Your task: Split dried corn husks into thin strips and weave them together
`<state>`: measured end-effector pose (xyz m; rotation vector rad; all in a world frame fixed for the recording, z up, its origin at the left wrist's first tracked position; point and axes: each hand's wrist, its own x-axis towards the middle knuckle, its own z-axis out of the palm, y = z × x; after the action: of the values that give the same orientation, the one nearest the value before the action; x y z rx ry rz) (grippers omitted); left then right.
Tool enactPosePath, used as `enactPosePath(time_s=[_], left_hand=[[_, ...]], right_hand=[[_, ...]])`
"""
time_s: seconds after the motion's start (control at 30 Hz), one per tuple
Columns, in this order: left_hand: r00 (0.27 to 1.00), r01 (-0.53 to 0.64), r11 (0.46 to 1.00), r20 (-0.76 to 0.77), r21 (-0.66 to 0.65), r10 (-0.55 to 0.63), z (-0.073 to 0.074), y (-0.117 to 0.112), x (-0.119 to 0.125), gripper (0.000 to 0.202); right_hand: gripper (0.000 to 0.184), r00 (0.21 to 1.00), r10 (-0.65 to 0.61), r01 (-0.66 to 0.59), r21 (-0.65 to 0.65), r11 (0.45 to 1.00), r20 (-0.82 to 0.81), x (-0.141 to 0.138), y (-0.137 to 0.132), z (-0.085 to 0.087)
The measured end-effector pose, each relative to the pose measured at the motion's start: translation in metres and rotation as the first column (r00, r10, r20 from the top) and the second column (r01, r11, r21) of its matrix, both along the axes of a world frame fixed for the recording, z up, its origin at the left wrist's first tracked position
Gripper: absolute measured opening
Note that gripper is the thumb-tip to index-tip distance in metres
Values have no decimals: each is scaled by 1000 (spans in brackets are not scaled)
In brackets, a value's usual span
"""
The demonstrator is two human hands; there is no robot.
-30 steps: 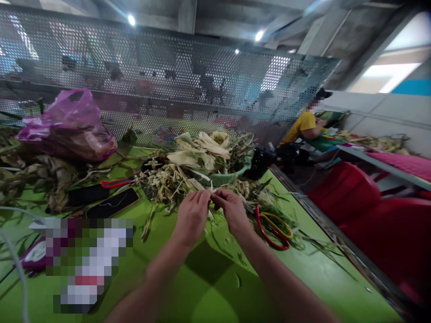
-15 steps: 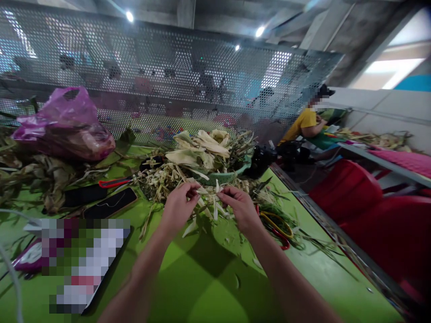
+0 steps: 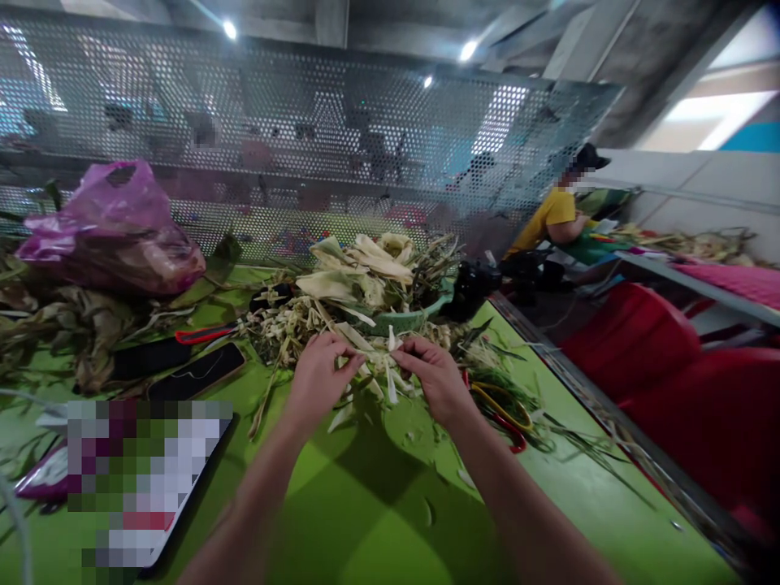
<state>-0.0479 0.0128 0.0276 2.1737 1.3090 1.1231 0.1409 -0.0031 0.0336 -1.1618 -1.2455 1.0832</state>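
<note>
Between my two hands is a pale strip of dried husk, whitish and narrow, standing roughly upright over the table. My right hand pinches it from the right with thumb and forefinger. From the left, my left hand pinches a thin pale strand of husk that runs toward the same piece; its far end is hard to make out. Just beyond my hands stands a green basket heaped with dried corn husks. A bundle of knotted husk pieces lies to the left of it.
Scissors with yellow and red handles lie right of my right hand among green strips. On the left are a red cutter, a dark phone, a tablet and a purple plastic bag. A person in yellow sits far right.
My left hand has shifted slightly left and its fingers have straightened toward the piece. My right hand keeps its pinch almost in place. The view has turned a little.
</note>
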Motion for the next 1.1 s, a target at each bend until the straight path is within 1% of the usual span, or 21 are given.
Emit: enactPosePath(time_s=[0.1,0.23,0.33,0.47,0.6,0.67,0.73,0.8,0.87,0.93,0.97,1.03,1.1], left_hand=[[998,-10,999,54,31,8,-3,-2,6,19],[989,-50,996,139,69,40,-5,-3,10,16],[977,-25,997,211,67,10,-6,-4,12,14],[937,75,997,342,9,-74,-7,-5,16,13],[859,210,976,488,-58,-155,-6,-7,20,11],[810,309,943,554,-123,-193,-6,-8,22,12],[763,396,896,615,-203,-198,-7,-8,24,13],[741,425,866,651,-263,-166,-10,-6,24,15],[747,411,863,651,-294,-134,-14,-4,24,15],[767,383,873,631,-302,-118,-20,0,23,13],[777,372,878,618,-302,-117,-23,2,23,12],[799,337,890,594,-307,-98,-30,6,22,10],[835,288,899,547,-330,-66,-37,9,22,10]], right_hand=[[20,1000,18,-18,-9,1000,13,-1,0,-2],[19,998,61,-60,-24,998,23,-2,0,-7],[19,997,80,-80,-37,996,17,-4,0,-9],[20,994,102,-103,-59,993,-29,-5,1,-12],[21,987,135,-141,-75,987,-82,-4,3,-16],[21,984,154,-161,-82,983,-94,-5,4,-17],[21,981,169,-177,-91,980,-94,-6,4,-19],[23,981,177,-184,-112,976,-75,-6,5,-20],[24,983,182,-184,-148,972,-22,-4,6,-19],[25,975,203,-184,-183,966,89,1,8,-18],[26,961,219,-184,-196,963,170,4,9,-16],[26,908,246,-182,-208,961,340,11,10,-13],[26,865,255,-180,-207,961,431,16,10,-10]])
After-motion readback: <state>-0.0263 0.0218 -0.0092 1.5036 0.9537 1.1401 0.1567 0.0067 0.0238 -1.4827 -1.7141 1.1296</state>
